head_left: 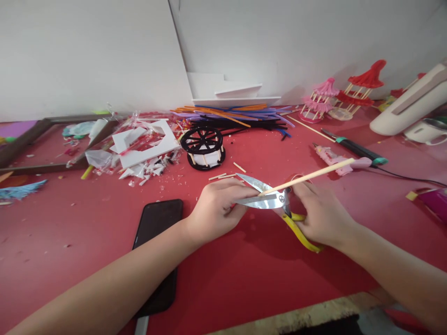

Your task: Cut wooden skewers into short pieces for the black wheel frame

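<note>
My right hand (323, 216) is closed on the yellow handles of a pair of scissors (267, 200), whose blades stand apart and point left. A thin wooden stick (314, 175) lies between the blades and slants up to the right. Its left end runs into my left hand (223, 204), whose fingers are closed around it. Just beyond my hands are short cut stick pieces (221, 177). Behind them stands a small round frame (202, 146) with a black spoked top, a black base and short wooden posts.
A black phone (159, 218) lies by my left forearm. Farther back are white foam scraps (148, 144), a bundle of pipe cleaners (237, 114), pink (319, 100) and red (365, 88) carousel-like models. At right lie a pink glue gun (335, 158) and a black-and-green corded tool (359, 149).
</note>
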A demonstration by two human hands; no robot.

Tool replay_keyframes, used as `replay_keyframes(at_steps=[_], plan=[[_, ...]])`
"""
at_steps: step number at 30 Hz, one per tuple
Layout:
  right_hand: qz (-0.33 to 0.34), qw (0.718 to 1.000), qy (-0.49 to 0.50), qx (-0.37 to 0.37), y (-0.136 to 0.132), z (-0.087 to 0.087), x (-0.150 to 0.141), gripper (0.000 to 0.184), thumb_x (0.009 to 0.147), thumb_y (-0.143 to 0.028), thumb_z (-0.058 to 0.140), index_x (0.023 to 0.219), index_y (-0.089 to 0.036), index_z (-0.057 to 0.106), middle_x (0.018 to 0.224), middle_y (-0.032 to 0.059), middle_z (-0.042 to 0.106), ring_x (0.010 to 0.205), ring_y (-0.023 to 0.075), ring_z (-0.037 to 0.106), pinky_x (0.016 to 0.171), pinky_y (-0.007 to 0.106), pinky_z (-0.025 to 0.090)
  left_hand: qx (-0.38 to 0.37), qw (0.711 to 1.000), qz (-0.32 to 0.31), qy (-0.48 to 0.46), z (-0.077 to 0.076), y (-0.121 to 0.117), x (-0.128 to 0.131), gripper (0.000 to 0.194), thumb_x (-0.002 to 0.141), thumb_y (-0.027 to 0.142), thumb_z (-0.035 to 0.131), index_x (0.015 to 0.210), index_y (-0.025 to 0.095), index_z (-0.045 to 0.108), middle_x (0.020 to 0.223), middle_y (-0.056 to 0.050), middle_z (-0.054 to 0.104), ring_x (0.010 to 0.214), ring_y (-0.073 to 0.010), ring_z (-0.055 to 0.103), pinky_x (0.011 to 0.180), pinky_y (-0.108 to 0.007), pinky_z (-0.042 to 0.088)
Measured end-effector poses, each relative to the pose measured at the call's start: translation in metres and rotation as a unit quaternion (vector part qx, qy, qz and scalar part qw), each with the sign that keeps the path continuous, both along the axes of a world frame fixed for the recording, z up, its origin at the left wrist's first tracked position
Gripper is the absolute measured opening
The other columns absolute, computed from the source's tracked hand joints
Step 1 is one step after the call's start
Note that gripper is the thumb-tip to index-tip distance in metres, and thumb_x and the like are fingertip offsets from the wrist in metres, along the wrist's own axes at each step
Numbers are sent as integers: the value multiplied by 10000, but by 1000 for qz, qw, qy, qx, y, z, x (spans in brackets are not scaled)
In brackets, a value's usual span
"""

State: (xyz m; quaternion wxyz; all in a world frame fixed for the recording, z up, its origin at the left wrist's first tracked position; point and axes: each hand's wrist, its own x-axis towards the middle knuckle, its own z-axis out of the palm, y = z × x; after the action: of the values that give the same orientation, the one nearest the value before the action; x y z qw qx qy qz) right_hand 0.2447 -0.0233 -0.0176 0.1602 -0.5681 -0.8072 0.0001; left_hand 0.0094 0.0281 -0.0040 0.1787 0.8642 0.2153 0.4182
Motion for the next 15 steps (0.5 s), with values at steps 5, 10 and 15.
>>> replay_keyframes(at_steps=[5,10,15], plan=[[23,998,9,49,-3,0,2,166,671,-296,534,772,-199,444,641,18,529,514,155,487,487,264,355,-17,999,-30,1,2,-1,0,297,743,-21,489,890,148,685,811,-57,733,749,-141,690,663,-233,554],[22,998,17,56,-3,-1,3,190,689,-332,552,769,-199,443,594,-13,486,476,139,452,468,256,342,-37,999,-21,-13,1,-1,1,270,755,1,498,874,156,685,816,-65,737,760,-149,693,675,-246,558],[9,999,-5,47,0,1,2,247,751,-424,538,792,-201,441,714,44,553,593,188,530,519,280,354,-28,999,-33,4,1,2,0,317,707,-18,464,873,134,686,829,-83,735,774,-175,694,695,-280,557]])
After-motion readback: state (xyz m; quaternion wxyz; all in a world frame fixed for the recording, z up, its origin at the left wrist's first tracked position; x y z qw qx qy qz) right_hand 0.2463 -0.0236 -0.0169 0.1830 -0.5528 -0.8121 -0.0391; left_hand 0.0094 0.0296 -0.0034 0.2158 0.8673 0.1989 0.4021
